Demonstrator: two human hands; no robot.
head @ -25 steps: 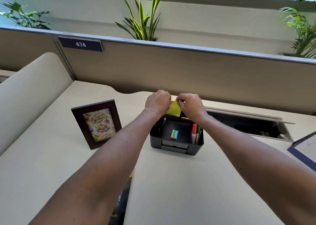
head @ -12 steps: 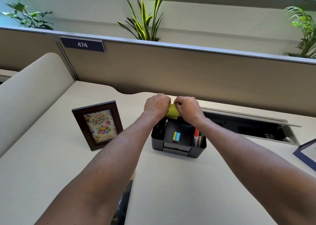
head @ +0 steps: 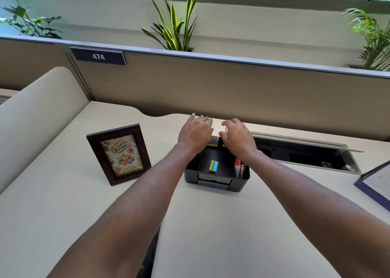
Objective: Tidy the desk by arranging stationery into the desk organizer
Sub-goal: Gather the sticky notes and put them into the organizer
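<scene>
A black desk organizer [head: 217, 182] stands in the middle of the desk. Its front tray holds a small blue-and-yellow eraser [head: 213, 166]. Red and green markers [head: 239, 167] stand in its right slot. A sliver of the yellow sticky-note pad [head: 214, 140] shows in the back compartment, between my two hands. My left hand [head: 195, 133] hovers over the organizer's back left with fingers spread and nothing in it. My right hand [head: 237, 137] is over the back right, fingers apart too, holding nothing.
A framed birthday card [head: 119, 153] leans upright left of the organizer. An open cable tray [head: 304, 154] is recessed in the desk at the right. A blue clipboard [head: 375, 184] lies at the right edge. A partition wall [head: 211, 83] rises just behind.
Both hands held the yellow note pad above the organizer, pushed it down into the back compartment, then let go and opened their fingers.
</scene>
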